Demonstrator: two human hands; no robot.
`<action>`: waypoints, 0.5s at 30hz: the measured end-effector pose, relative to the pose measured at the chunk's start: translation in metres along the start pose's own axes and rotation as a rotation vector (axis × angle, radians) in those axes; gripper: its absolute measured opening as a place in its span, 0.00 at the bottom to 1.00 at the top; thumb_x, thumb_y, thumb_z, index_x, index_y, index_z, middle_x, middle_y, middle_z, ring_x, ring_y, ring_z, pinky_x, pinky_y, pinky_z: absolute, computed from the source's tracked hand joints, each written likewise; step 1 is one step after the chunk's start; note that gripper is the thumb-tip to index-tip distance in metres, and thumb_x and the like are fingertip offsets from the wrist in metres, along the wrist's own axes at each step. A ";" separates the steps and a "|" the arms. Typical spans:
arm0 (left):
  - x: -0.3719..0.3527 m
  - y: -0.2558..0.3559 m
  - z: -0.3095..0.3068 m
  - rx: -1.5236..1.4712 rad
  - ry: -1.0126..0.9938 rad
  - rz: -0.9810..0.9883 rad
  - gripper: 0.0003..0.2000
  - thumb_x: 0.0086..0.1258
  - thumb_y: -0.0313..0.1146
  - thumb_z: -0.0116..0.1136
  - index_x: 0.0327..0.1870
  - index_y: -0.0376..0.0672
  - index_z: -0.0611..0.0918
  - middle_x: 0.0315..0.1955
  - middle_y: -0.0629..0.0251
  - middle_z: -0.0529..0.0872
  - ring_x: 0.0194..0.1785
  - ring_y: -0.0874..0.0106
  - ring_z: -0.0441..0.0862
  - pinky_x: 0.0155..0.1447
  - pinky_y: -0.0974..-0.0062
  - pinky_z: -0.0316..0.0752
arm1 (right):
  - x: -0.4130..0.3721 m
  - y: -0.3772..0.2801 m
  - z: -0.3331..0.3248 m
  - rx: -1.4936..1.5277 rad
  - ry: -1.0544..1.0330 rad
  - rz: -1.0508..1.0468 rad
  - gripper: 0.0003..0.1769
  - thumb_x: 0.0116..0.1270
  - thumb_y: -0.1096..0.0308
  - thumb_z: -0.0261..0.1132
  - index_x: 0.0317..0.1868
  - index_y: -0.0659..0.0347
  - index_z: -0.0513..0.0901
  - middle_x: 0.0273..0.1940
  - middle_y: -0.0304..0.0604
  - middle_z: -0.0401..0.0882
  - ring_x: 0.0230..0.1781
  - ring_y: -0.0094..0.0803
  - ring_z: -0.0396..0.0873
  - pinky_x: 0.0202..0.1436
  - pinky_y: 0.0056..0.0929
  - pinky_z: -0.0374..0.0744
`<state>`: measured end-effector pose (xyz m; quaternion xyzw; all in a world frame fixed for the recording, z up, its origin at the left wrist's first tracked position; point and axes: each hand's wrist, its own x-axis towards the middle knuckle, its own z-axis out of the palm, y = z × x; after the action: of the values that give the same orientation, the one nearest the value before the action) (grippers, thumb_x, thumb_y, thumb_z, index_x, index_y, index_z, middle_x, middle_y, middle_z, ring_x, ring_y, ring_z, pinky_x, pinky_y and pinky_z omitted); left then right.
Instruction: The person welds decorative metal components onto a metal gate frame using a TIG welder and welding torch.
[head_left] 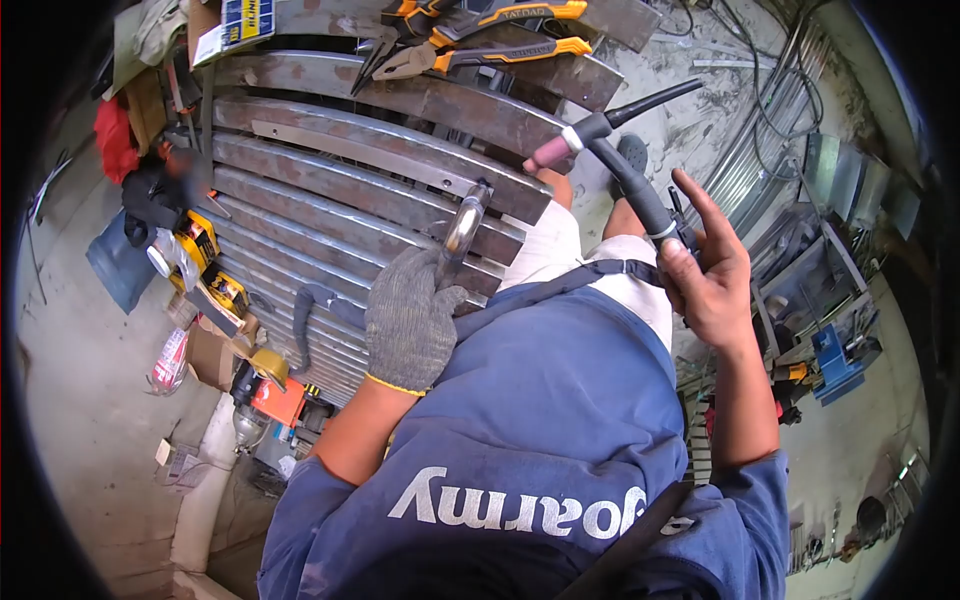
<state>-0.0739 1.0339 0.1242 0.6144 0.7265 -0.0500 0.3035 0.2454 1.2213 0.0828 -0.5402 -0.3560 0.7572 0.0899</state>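
My left hand (410,322), in a grey knit glove with a yellow cuff edge, is closed around a short shiny metal tube (463,228). Heat discolouration shows along the tube, and its far end is dark and meets the slatted metal table (330,72). In my bare right hand (712,285) is a TIG welding torch (640,195) with a pink ceramic cup and a long black back cap. The thumb and lower fingers hold its handle while the index finger points outward. The torch's cup is near the table's right corner, apart from the tube.
Pliers (410,62) and other orange-and-black handled tools lie on the table's far side. A flat metal strip (350,148) rests across the slats. Long metal bars (765,150) and a cable lie on the floor to the right. A blue vise-like tool (838,365) stands further right.
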 end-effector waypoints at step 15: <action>-0.012 0.020 0.023 -0.051 0.242 -0.290 0.24 0.75 0.44 0.70 0.63 0.36 0.87 0.62 0.44 0.88 0.68 0.44 0.82 0.76 0.45 0.73 | -0.120 -0.061 -0.041 -0.009 -0.133 -0.287 0.43 0.82 0.62 0.73 0.90 0.63 0.64 0.29 0.35 0.81 0.17 0.18 0.70 0.21 0.22 0.66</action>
<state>-0.0461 1.0178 0.1173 0.4967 0.8398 -0.0007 0.2191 0.3143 1.2217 0.2057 -0.4331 -0.4380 0.7690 0.1709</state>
